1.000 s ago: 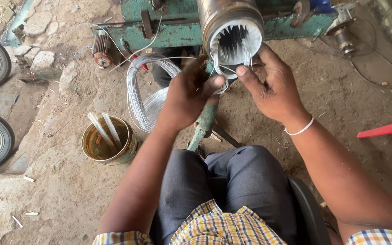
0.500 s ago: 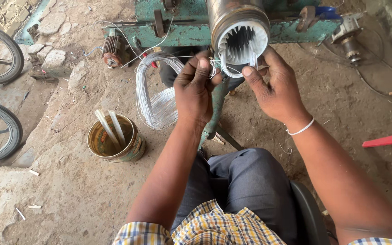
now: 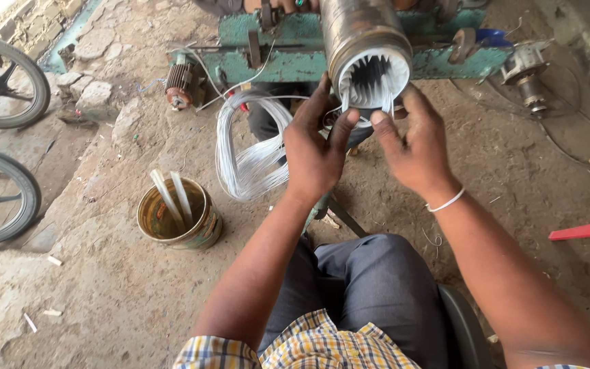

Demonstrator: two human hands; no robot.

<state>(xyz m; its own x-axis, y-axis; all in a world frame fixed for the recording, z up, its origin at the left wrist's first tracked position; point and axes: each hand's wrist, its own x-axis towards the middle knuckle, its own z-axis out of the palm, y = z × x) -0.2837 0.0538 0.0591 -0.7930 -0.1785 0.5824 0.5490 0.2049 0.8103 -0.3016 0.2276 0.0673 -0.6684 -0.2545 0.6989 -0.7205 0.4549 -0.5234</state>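
Silvery wire coil (image 3: 250, 154), thin and glossy, hangs in a long loop from the mouth of the round metal stator (image 3: 370, 58). Your left hand (image 3: 315, 154) pinches its strands at the slotted opening; your right hand (image 3: 418, 147) presses there with curled fingers. Nearby a rusty tin can (image 3: 179, 222) stands on the dusty ground.

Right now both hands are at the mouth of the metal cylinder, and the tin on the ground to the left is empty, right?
Not quite. The tin is not empty: two pale sticks stand in it, as the head view shows. Both the left hand and right hand are at the cylinder mouth.
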